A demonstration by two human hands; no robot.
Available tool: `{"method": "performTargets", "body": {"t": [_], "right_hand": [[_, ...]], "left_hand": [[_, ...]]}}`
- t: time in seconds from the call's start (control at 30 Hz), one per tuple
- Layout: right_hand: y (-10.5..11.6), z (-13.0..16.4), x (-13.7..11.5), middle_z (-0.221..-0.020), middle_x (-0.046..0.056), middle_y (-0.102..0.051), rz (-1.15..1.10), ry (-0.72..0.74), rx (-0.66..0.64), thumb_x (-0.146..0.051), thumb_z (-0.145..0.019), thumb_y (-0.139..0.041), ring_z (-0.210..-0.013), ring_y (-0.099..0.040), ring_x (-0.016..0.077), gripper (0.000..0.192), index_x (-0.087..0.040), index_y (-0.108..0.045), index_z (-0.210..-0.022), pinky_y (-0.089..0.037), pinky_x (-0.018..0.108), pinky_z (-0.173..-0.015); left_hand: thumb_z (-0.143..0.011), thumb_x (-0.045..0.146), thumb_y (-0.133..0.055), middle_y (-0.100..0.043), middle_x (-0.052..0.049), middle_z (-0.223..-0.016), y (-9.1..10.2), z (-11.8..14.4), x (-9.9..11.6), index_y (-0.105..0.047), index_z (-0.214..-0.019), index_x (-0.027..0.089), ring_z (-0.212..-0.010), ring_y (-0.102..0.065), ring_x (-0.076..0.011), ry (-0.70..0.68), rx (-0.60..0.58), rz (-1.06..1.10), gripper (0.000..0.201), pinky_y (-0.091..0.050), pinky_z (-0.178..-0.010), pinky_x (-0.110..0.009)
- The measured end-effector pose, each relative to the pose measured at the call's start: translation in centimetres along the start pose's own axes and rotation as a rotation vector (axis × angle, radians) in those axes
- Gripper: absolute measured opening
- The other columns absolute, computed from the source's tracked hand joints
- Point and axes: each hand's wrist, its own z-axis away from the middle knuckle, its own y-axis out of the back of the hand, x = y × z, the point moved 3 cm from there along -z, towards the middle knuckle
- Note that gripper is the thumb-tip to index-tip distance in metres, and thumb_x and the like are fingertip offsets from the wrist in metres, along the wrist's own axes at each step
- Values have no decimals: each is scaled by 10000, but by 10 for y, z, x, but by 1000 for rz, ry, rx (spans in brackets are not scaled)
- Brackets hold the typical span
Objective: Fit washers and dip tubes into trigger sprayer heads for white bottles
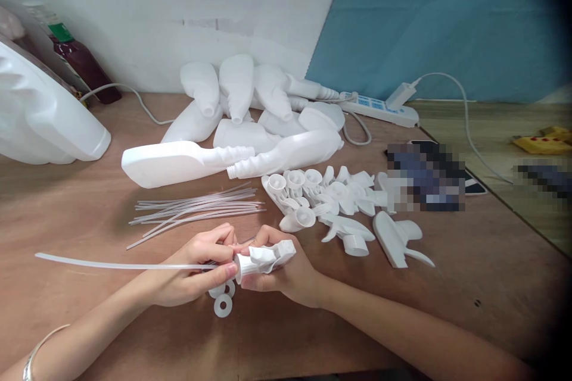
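left hand [196, 268] pinching tube [120, 264] (clear), right hand [286, 271] holding sprayer [266, 259]

A small hand-assembly workbench, of the kind found in a light-manufacturing workshop. A bare wooden table [67, 214] carries batches of identical unfinished white plastic parts: a heap of empty spray bottles [250, 113] at the far centre, a pile of trigger spray heads [330, 196] to the right, a bundle of clear dip tubes [196, 205] at the near centre, and loose white washers [222, 305] close by. A power strip [379, 110] lies against the far wall, which is plain white and blue.
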Motion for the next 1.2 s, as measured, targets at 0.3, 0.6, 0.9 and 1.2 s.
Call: {"method": "performTargets", "body": {"t": [0.3, 0.6, 0.9, 1.2], "right_hand": [[0, -1, 3, -627, -56, -514, -60, -41, -24, -169, -559, -764, -555, -433, 68, 352, -177, -429, -667, -337, 197, -520], [0, -1, 6, -636, -44, -516, -100, -92, -52, -201, -567, -765, -581, -455, 81, 363, -174, -419, -675, -340, 215, -539], [2, -2, 5, -616, -56, -514, -68, -95, -50, -237, -551, -776, -564, -454, 73, 375, -174, -424, -664, -344, 205, -522], [2, -4, 7, -588, -65, -525, -127, -69, -67, -215, -535, -793, -542, -460, 63, 379, -169, -438, -657, -356, 194, -508]], "left_hand": [[-903, 283, -363, -333, -3, -712, 2, -1, 3, -496, -667, 134, -680, -347, -126, 13, -8, 69, 309, -320, -640, -256], [-901, 297, -378, -337, -1, -717, 2, 0, 2, -488, -638, 130, -672, -352, -117, 27, -23, 110, 330, -327, -634, -240], [-903, 346, -372, -336, 2, -707, 1, 0, 1, -482, -620, 126, -656, -346, -109, 36, -27, 119, 375, -325, -614, -225], [-897, 376, -364, -332, 0, -700, 3, 1, 0, -485, -635, 134, -660, -339, -120, 38, -42, 113, 376, -322, -618, -240]]}}
